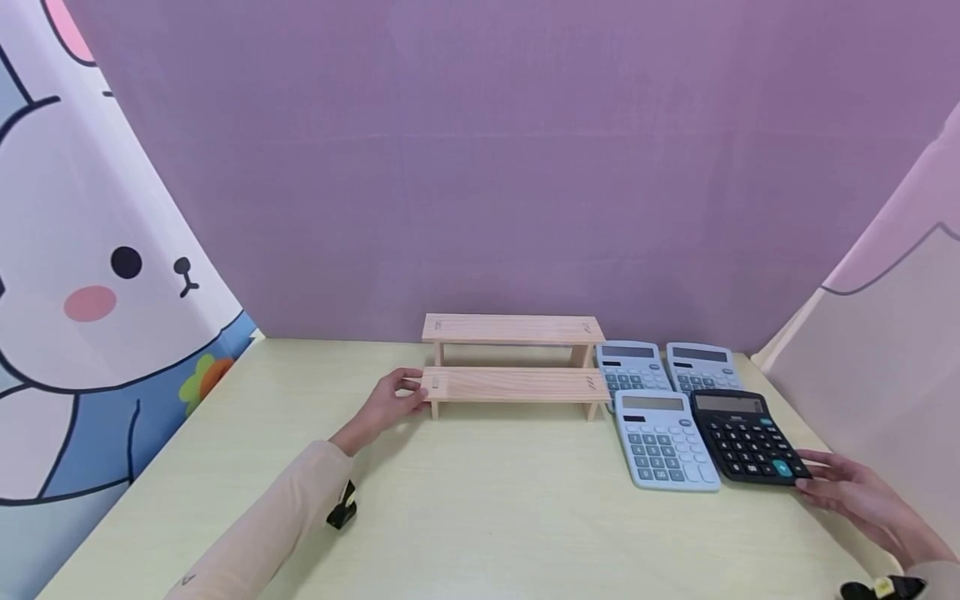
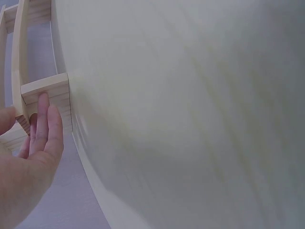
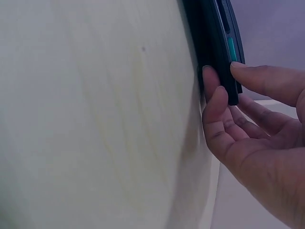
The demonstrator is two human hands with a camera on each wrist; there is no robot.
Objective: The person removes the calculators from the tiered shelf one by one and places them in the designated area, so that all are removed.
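Observation:
A two-tier wooden stand stands toward the back of the table. My left hand pinches the left end of its lower shelf, and in the left wrist view the fingers reach beneath the board. At the right, a black calculator lies face up with its near edge toward me. My right hand grips its lower right corner, the thumb on top and fingers underneath. Just left of it is a light blue calculator.
Behind those two lie two more light blue calculators, one partly hidden by the stand. A purple backdrop rises behind the pale table. Printed cloth hangs at the left and right sides.

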